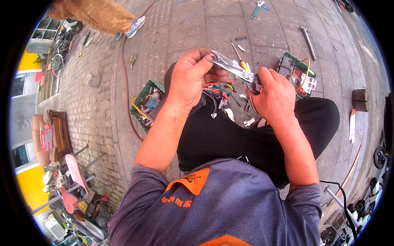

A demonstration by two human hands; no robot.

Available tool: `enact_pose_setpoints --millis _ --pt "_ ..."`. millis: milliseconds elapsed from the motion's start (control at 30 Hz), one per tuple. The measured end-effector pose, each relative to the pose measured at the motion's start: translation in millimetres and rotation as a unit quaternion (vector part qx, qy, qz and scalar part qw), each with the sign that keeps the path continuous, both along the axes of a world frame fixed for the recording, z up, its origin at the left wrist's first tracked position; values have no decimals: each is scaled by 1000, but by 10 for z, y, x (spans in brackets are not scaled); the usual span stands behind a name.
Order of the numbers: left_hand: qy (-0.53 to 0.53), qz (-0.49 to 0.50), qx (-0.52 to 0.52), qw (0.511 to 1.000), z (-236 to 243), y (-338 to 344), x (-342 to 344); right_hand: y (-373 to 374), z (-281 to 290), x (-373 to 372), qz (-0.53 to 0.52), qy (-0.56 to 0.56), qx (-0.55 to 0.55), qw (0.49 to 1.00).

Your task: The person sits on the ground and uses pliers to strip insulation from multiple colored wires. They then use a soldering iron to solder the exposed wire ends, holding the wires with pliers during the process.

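My right hand (273, 94) grips the handles of a metal scissors-like tool (240, 72), whose long blades point left. My left hand (192, 78) is closed, thumb pinched near the blade tips on something small that I cannot make out. Beyond the blades lies a screwdriver with a yellow handle (244, 65). Below and between my hands, a bundle of coloured wires (223, 88) lies on the paving, with small white and metal pieces near it, partly hidden by my hands.
Green crates of tools stand at left (143, 119) and right (289, 63). A person's leg (102, 18) is at upper left beside a red hose (125, 74). An adjustable wrench (256, 10), hammer (308, 43) and wooden block (360, 99) lie about; chairs and bike parts line both sides.
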State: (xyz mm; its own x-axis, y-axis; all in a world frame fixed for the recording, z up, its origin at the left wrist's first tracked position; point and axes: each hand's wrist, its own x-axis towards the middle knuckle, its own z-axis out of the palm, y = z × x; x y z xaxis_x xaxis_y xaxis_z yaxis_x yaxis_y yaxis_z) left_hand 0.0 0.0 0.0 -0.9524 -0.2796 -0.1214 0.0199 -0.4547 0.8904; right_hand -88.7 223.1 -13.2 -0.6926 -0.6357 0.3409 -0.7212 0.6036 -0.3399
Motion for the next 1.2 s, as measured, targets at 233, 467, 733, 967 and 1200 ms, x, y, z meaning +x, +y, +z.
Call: enact_pose_setpoints --millis 233,467,733,967,1200 --pt "-12 6 -10 1000 -17 2 19 4 -4 11 -7 -27 -19 999" --pt "3 36 -4 999 12 52 -33 -87 -173 -8 -24 -109 -115 987" --pt "14 7 -34 999 -1 72 -6 -275 15 49 28 -488 -350 799" --pt "-21 -44 -71 996 102 36 30 -362 -42 74 62 -431 -334 836" --pt "-90 -101 -125 983 333 -6 131 -319 148 -3 129 -406 -297 855"
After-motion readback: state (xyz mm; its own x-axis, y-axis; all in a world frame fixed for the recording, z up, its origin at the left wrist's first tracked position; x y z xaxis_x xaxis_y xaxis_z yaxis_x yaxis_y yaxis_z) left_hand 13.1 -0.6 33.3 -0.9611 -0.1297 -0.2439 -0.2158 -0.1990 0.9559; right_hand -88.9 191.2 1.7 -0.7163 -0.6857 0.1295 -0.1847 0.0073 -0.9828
